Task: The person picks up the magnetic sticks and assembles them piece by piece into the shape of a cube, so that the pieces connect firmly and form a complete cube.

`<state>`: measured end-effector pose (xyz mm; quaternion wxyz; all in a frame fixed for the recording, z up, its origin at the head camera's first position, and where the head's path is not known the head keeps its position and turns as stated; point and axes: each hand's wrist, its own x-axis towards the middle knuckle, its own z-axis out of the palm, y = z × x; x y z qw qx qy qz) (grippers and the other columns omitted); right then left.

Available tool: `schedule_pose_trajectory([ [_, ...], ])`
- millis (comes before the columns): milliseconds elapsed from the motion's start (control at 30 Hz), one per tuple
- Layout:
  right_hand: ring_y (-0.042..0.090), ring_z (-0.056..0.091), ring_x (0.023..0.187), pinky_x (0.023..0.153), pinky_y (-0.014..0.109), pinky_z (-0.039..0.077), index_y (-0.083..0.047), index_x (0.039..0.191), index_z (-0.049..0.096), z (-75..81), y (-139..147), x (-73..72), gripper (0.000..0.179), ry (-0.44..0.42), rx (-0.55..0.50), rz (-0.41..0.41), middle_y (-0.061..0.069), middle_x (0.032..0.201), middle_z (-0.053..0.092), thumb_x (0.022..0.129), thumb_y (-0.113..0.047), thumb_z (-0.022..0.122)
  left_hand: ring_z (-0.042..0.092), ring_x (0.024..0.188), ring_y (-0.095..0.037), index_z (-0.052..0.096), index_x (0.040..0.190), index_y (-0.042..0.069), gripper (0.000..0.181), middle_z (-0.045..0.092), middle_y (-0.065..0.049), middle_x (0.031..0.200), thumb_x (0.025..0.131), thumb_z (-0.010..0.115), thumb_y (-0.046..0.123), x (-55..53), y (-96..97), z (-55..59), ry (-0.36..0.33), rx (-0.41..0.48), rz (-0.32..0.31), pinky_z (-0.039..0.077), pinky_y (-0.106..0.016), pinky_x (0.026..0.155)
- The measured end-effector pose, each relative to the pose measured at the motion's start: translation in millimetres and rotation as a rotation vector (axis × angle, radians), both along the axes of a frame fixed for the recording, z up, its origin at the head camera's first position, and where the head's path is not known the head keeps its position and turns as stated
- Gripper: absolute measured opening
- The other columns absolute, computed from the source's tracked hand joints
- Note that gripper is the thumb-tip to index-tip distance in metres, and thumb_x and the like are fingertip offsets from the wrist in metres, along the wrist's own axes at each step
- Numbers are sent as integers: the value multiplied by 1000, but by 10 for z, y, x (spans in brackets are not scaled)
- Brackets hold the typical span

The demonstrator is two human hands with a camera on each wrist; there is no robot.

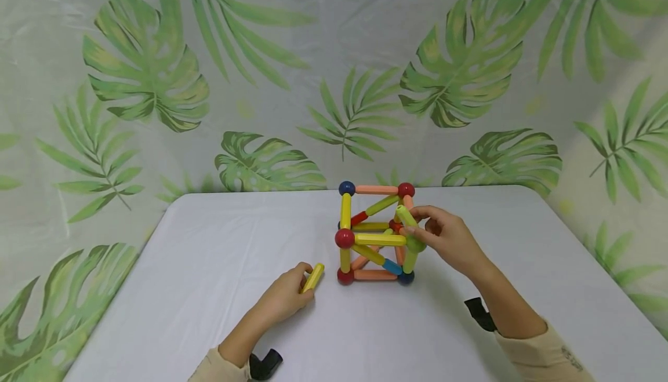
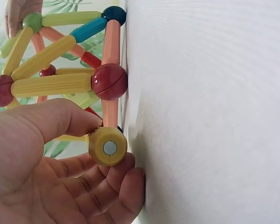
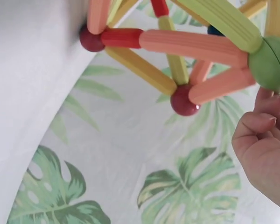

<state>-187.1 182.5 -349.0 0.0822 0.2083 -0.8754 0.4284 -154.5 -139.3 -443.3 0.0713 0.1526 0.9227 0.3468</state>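
A frame of magnetic rods and balls (image 1: 380, 240) stands on the table between the two hands. My left hand (image 1: 284, 294) pinches a loose yellow rod (image 1: 313, 278) between thumb and fingers, left of the frame and apart from it. In the left wrist view, that rod's metal-centred end (image 2: 109, 147) faces the camera. My right hand (image 1: 447, 237) is at the frame's upper front right corner. Its thumb and fingers pinch a light green rod (image 1: 405, 216), which slants up from the green ball (image 3: 272, 63). The fingertips partly cover this rod and ball.
The white-covered table (image 1: 229, 237) surrounds the frame. Behind it hangs a leaf-patterned cloth (image 1: 271, 80). Red balls (image 1: 345, 238) and blue balls (image 1: 347, 188) join the frame's other corners. A black wrist strap (image 1: 266, 364) shows below the left hand, another (image 1: 480, 314) by the right.
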Motion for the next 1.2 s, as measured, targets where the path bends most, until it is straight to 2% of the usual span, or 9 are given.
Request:
schedule_pose_trajectory([
  [267,18,39,57,43,24,32,-11,106,59,-47,-48,-14,28,4,15,7,2,88,53,82,-24,66,46,61,-11,49,112,5,37,52,0,81,76,58,8,-44,-54,54,48,15,18,41,-25,51],
  [367,18,39,57,44,24,32,-12,106,59,-50,-56,-21,28,3,20,13,1,88,53,82,-25,66,46,60,-11,51,112,6,35,53,0,83,78,59,8,-72,-76,202,117,53,70,41,-25,49],
  [467,18,39,57,44,24,32,-13,107,59,-52,-61,-25,28,9,28,20,0,87,54,82,-25,66,48,64,-10,51,112,5,34,53,0,86,80,62,7,-122,-60,406,272,128,99,44,-24,53],
  [567,18,39,57,44,24,33,-13,108,60,-52,-66,-27,29,16,36,25,0,86,54,82,-24,66,53,75,-12,46,120,5,41,54,-4,94,82,62,5,-188,11,607,426,248,74,48,-24,63],
  [633,18,39,57,44,24,33,-13,108,60,-53,-69,-29,29,19,42,26,-1,86,54,82,-24,66,57,81,-14,39,129,10,50,54,-7,99,84,61,5,-229,91,729,460,367,33,49,-25,69],
  [767,17,38,57,44,24,32,-12,108,60,-59,-73,-33,29,31,49,27,-1,84,53,82,-23,66,61,89,-21,22,139,26,65,48,-13,109,88,57,7,-318,305,924,365,669,-47,49,-30,76],
  [900,16,37,58,45,24,32,-12,108,60,-68,-75,-32,29,42,44,32,-1,83,53,82,-22,66,61,92,-28,21,137,27,64,45,-17,111,88,56,6,-451,539,1001,207,917,-103,48,-35,78],
  [1033,15,37,58,45,24,32,-12,108,60,-74,-77,-30,28,37,45,35,-1,84,53,83,-22,66,61,92,-25,21,131,19,62,51,-17,108,85,60,6,-546,744,1021,124,970,-90,48,-33,79],
  [1200,14,37,57,45,24,33,-13,108,60,-68,-69,-24,27,40,52,33,-1,83,52,83,-22,65,61,91,-24,19,123,12,60,55,-17,103,83,63,8,-588,920,1029,114,954,-42,49,-35,76],
])
